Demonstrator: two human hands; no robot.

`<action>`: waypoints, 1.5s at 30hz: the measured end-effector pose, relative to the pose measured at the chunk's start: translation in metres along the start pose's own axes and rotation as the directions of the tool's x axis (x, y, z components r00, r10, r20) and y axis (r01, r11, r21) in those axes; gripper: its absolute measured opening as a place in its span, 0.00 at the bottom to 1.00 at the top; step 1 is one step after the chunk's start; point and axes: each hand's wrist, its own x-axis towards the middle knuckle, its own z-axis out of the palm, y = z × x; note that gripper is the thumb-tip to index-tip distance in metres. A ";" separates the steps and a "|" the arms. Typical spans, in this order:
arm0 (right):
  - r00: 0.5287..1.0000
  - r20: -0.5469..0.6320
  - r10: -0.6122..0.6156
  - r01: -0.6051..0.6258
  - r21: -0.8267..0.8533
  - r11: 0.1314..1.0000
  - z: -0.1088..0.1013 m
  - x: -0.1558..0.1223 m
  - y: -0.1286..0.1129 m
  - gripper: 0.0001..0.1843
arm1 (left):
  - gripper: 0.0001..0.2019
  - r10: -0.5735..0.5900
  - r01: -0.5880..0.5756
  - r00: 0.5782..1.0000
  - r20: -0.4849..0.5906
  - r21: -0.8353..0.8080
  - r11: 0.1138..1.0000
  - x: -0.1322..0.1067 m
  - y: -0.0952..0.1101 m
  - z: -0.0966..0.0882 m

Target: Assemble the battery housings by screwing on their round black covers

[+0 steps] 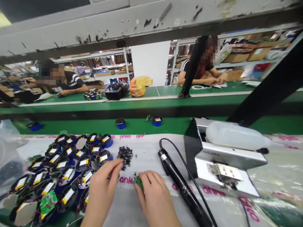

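My left hand point(104, 183) reaches to the lower edge of a pile of small black parts point(125, 154), thumb and fingers pinched together. Whatever lies between those fingertips is too small to make out. In my right hand point(155, 194) a small green circuit board point(137, 181) is gripped between thumb and fingers, just above the white sheet point(146, 151). Left of my hands stand many round blue-and-black housings point(67, 173) in close rows, with white battery packs and red wires showing. A loose green board point(48, 201) lies on one of them.
A black electric screwdriver point(182, 186) with a cable lies right of my hands. Beyond it stands a metal machine point(224, 170) with a white bottle point(236, 135) on top. Housings sit on the green belt point(101, 126) ahead. Two people work across the bench.
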 end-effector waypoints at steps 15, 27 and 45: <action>0.989 -0.033 0.144 -0.121 0.370 0.921 -0.053 -0.039 0.011 0.13 | 0.15 -0.352 0.676 0.679 0.644 -0.736 -0.043 -0.047 -0.004 0.045; 0.973 0.032 0.230 -0.221 0.433 0.874 -0.040 -0.046 -0.010 0.18 | 0.12 -0.234 0.712 0.671 0.703 -0.699 -0.059 -0.052 -0.021 0.057; 0.998 0.037 -0.047 0.041 0.152 0.988 -0.046 -0.045 -0.011 0.12 | 0.11 -0.220 0.690 0.676 0.703 -0.709 -0.145 -0.052 -0.025 0.053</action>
